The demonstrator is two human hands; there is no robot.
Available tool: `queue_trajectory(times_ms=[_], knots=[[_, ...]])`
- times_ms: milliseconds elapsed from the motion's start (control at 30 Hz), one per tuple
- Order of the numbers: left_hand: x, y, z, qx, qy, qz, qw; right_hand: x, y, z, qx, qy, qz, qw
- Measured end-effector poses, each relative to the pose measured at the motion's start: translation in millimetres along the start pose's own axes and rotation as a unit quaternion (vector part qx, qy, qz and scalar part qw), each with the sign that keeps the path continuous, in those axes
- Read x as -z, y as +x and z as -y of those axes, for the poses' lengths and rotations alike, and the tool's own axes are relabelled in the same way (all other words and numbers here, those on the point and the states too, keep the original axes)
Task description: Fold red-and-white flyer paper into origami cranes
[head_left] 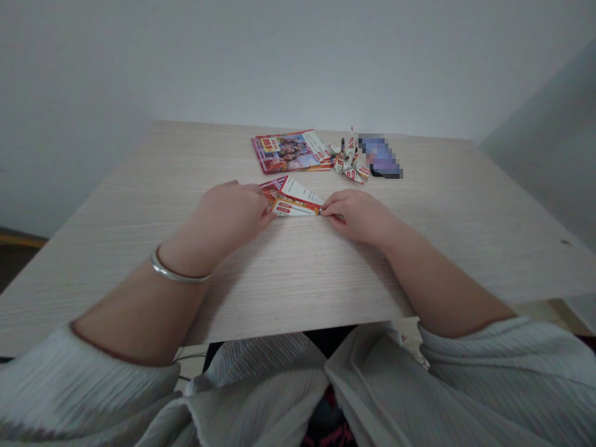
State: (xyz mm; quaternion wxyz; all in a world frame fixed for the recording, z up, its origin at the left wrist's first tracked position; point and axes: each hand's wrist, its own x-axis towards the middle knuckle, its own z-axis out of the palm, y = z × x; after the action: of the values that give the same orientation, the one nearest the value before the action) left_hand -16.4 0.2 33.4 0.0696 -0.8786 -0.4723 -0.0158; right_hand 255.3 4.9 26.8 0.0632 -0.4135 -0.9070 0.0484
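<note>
A folded printed paper leaflet (300, 207) lies on the table between my hands, showing white, red and orange parts and narrowing to a point on the right. My left hand (228, 214) has its fingers closed on the leaflet's left end, and the back of the hand partly hides that end. At the pointed right end, my right hand (358, 214) pinches the paper between thumb and fingers. A silver bangle (179, 275) circles my left wrist.
Beyond the leaflet lies a stack of colourful printed flyers (291, 152). Right of it stands a folded paper figure (349, 162), close to a blurred-out phone-like object (384, 156). The pale wooden table (298, 273) meets a wall behind.
</note>
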Motion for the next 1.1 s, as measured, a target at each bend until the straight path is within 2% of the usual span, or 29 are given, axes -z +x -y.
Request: queue_trajectory(times_ms=[67,133,267,400,600,800,1100], knots=[[3.1,5.3,-9.2,0.007,0.017,-0.022,1.000,0.1,2.0,2.9,-0.004,-0.004,-0.002,1.000],[2.1,9.5,-16.5,-0.040,-0.006,-0.042,0.998,-0.4,4.0,5.8,-0.012,-0.004,-0.006,1.000],[-6.9,14.9,-21.4,-0.082,-0.028,-0.020,0.996,-2.1,6.6,11.5,-0.034,-0.004,-0.013,0.999],[-12.0,15.7,-21.9,-0.082,0.009,-0.024,0.996,-3.8,7.1,18.5,-0.052,-0.020,-0.021,0.998],[-3.7,11.8,-32.9,-0.046,0.068,-0.015,0.996,-6.1,7.9,28.2,-0.074,-0.030,-0.047,0.996],[4.1,11.0,-42.1,-0.023,0.059,-0.043,0.997,-10.7,8.1,30.8,-0.100,-0.018,-0.089,0.991],[9.9,9.0,-44.7,-0.040,0.026,-0.085,0.995,-10.1,11.2,38.7,-0.128,0.045,-0.136,0.981]])
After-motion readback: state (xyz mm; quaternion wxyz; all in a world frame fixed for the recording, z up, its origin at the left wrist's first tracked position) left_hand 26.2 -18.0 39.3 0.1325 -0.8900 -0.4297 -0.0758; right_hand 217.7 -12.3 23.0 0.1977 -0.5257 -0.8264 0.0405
